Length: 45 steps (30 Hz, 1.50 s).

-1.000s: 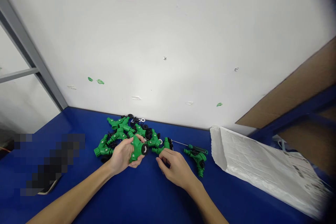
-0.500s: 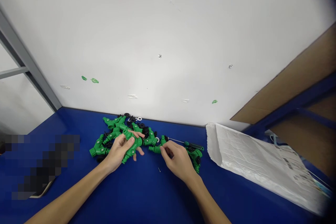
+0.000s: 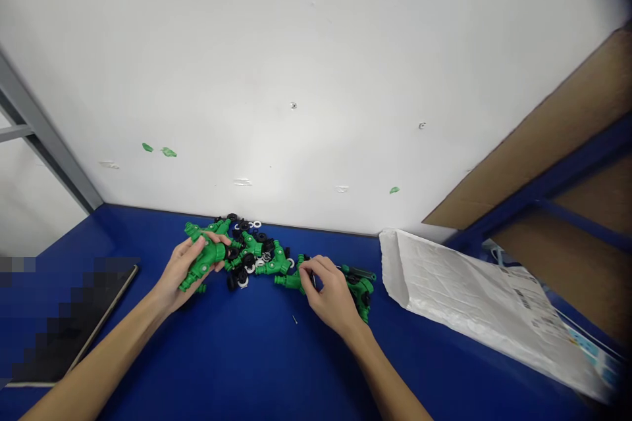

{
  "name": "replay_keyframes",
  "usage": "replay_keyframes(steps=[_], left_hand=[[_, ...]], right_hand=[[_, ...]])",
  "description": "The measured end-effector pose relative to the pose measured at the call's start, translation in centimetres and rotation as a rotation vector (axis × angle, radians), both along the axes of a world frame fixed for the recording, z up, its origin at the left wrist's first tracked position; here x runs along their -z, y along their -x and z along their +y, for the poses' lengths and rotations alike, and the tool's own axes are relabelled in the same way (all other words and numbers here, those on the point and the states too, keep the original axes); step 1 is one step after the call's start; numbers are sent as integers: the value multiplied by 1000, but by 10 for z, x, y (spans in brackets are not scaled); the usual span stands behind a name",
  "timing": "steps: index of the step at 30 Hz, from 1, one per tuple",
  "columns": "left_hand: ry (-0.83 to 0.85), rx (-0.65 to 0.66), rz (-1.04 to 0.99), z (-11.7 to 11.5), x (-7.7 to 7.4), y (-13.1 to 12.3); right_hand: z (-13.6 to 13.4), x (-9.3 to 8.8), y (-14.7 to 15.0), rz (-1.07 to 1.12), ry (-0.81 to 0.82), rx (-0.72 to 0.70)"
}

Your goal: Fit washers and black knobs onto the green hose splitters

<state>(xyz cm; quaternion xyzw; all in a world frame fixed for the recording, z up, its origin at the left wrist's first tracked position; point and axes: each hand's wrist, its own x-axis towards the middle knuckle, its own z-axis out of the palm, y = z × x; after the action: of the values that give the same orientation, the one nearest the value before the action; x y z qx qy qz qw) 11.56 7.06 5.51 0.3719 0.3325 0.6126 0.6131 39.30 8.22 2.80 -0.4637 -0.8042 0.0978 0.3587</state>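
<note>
My left hand (image 3: 187,270) is shut around a green plastic Y-shaped hose connector (image 3: 207,255) at the left end of the heap. The heap of green connectors (image 3: 257,251) lies mixed with black and white rings (image 3: 243,280) on the blue table (image 3: 197,355). My right hand (image 3: 328,293) pinches a thin dark piece (image 3: 313,279) just above the end of another green connector (image 3: 291,281). Beyond that hand lie a green-handled screwdriver (image 3: 358,272) and a further connector (image 3: 363,293). A tiny screw (image 3: 295,319) lies on the table below the heap.
A white paper bag (image 3: 469,302) with a printed label lies at the table's right. A pixelated dark flat object (image 3: 74,322) sits at the left. A white wall rises behind the table, with a blue shelf frame and cardboard (image 3: 543,164) at right.
My left hand has moved left with its connector, from the middle of the heap to its left end. My right hand has stayed near the same connector. The whole view has shifted slightly.
</note>
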Motion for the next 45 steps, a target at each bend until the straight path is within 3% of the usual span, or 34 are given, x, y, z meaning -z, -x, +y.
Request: replay_keyframes(steps=[4,7,9,12,16,21,25,27,30,33,35,40,42,45], left_hand=[[-6,-80,-12,-3,0,11],[3,-99,-14,-4,-2,11],[14,-102,-15,-4,-4,9],[14,-94,-14,-5,-6,5],[17,-57,1,-6,-3,-1],[2,-20,56,-7,7,-7],[-39,24,257,-12,12,-12],[-56,67,332,-16,13,-17],[-20,202,268,-23,13,-26],[36,322,98,-29,14,-35],[60,367,21,-33,16,-40],[86,475,39,-39,22,-47],[79,494,63,-40,23,-48],[152,476,-64,-41,20,-49]], right_hand=[[6,-8,11,-7,22,1],[19,-16,26,-153,84,-63],[33,-18,33,-244,171,12],[58,-13,35,-251,244,110],[79,3,31,-197,317,78],[80,4,26,33,358,12],[66,-14,23,276,425,-116],[55,-25,24,532,542,-248],[36,-34,27,900,783,-434],[19,-34,30,1003,902,-488],[10,-29,32,1016,877,-488],[-7,-23,37,855,594,-369],[-12,-25,40,766,530,-331],[-16,-27,41,711,497,-336]])
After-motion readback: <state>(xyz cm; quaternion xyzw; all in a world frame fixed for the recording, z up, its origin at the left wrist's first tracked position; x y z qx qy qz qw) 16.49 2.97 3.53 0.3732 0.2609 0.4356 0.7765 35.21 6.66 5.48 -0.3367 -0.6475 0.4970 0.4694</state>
